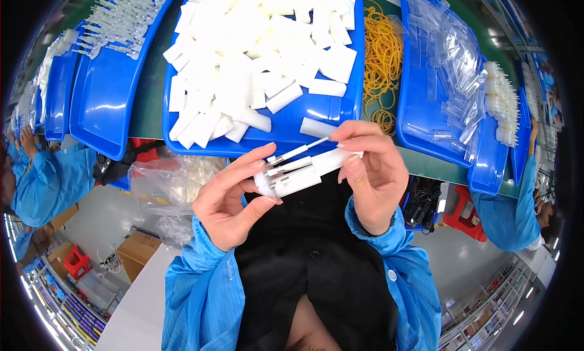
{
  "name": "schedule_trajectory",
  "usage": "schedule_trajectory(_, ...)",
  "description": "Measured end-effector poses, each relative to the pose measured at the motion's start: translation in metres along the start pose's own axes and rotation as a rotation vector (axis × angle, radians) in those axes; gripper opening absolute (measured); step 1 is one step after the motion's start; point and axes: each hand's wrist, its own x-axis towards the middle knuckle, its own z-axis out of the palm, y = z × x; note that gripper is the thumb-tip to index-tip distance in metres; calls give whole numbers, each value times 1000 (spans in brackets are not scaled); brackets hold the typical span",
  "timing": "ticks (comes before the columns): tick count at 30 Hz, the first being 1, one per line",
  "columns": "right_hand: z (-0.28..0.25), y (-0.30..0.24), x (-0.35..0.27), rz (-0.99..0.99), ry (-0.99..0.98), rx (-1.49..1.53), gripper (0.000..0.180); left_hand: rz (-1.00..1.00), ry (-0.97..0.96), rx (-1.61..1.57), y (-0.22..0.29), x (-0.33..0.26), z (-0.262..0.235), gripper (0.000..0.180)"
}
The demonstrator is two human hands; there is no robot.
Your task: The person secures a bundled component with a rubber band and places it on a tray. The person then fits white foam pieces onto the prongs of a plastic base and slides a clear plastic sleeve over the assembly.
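1. The bunch of thin white sticks [297, 177] sits mid-view, at six o'clock from the big blue plastic tray [291, 124].
2. The left fingers [237, 171] squeeze its nine o'clock end; I'd grip gently there.
3. The right fingers [367, 129] pinch the smooth white block [333, 160] at three o'clock; best hold it straight.
4. One grey-tipped stick [299, 151] slants toward two o'clock; try not to bend it.

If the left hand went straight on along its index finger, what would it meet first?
Past the slim white parts it holds, the left hand would probably meet the blue tray of white pieces, though depth is unclear.
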Motion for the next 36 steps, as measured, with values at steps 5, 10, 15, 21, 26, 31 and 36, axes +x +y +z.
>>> schedule_trajectory(5,4,-1,-3,52,90,-47,20,10,57,-36,0,0,1,43)
schedule_trajectory(10,-6,7,-7,50,26,294,18,-38,20,-42,1,-3,-1,44)
schedule_trajectory(15,7,0,-12,83,7,178,14,-35,-1,-8,0,-4,-3,46)
schedule_trajectory(21,10,6,-11,-122,-31,-48,23,-90,44,-114,5,-2,1,46)
schedule_trajectory(26,17,8,-9,-31,-19,80,34,-153,-9,-156,2,-2,-6,45)
schedule_trajectory(31,5,4,2,-156,-119,-139,34,-74,-65,-150,0,-3,-12,44)
schedule_trajectory(36,-3,-5,20,-208,-133,-1173,40,-54,12,-229,-3,-1,-17,43)
